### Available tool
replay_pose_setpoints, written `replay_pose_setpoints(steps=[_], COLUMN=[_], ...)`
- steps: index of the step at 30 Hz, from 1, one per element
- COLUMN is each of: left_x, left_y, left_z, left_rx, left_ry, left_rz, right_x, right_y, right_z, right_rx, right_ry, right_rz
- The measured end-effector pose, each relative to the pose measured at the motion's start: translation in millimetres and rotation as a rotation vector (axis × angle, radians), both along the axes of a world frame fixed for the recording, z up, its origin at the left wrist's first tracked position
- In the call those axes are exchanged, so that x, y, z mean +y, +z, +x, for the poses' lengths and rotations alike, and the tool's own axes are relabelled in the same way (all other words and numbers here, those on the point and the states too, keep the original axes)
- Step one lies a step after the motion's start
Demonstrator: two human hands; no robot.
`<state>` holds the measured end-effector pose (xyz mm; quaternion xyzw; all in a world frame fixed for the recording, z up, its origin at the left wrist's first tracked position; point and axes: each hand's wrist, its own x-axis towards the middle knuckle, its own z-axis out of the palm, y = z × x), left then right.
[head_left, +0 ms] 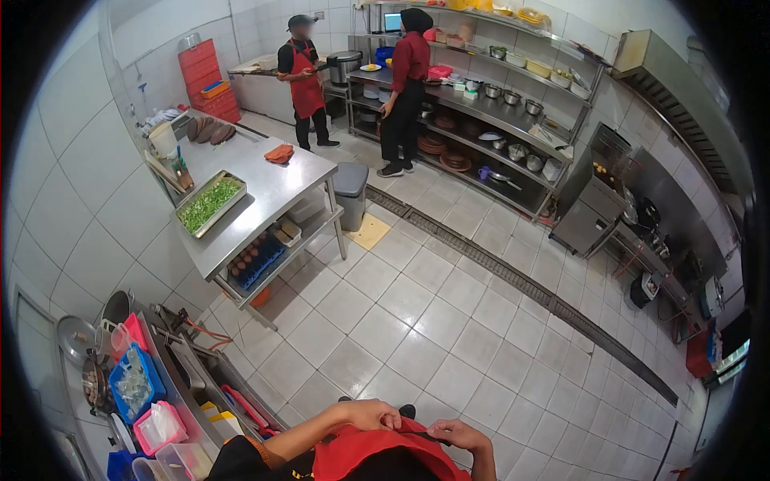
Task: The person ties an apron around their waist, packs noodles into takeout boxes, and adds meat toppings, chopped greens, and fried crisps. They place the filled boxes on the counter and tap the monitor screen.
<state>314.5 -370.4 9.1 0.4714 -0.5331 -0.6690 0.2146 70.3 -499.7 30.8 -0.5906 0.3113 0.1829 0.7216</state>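
Note:
Both of my hands are at waist height against the red apron [361, 454] that I wear over black clothing. My left hand [370, 415] has its fingers curled in at the apron's upper edge, closed on the cloth. A short way to the right, my right hand [461, 435] pinches the apron's edge, where a dark strip shows near the fingertips. Whether that strip is a strap or a fold, I cannot tell. My shoes show partly behind the apron on the tiled floor.
A steel table [281, 180] at the left bears a tray of chopped greens [210, 205]. Nearby stand a grey bin [350, 192], a steel shelf unit [481, 108] and a fryer [589, 208]. Two people stand at the back. Plastic baskets [135, 385] crowd the left counter.

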Motion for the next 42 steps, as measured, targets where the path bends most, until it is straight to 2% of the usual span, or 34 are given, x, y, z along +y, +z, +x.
replay_pose_setpoints(steps=[3,8,11,14,19,21,23,27,35,38,42], left_x=[-1,-8,-10,-8,-5,-3,2,0,3,6,5], left_y=[-5,7,11,22,7,9,10,26,18,19,10], left_z=[-2,-5,-4,-8,-9,-9,-8,-3,0,1,1], left_rx=[0.021,0.127,0.024,-0.042,0.015,0.048,0.036,-0.041,0.069,0.166,0.167], left_ry=[0.01,-0.139,-0.252,-0.177,-0.181,-0.166,-0.054,-0.025,-0.011,0.074,0.081], left_rz=[-0.006,0.143,0.016,0.05,0.041,0.058,0.061,0.038,0.009,0.014,0.019], right_x=[-1,-1,1,3,3,2,-6,-26,-25,-25,-25], right_y=[3,-1,4,1,-9,-7,-15,-11,-30,-41,-63], right_z=[1,-2,-6,-11,-21,-22,-37,-54,-52,-56,-66], right_rx=[0.04,0.003,-0.021,-0.029,-0.041,0.081,0.057,0.084,0.179,0.209,0.244], right_ry=[0.019,0.035,0.043,0.044,0.037,-0.037,-0.093,-0.182,-0.406,-0.458,-0.542], right_rz=[0.004,0.078,0.09,0.1,0.161,0.182,0.118,0.009,0.033,-0.019,-0.076])
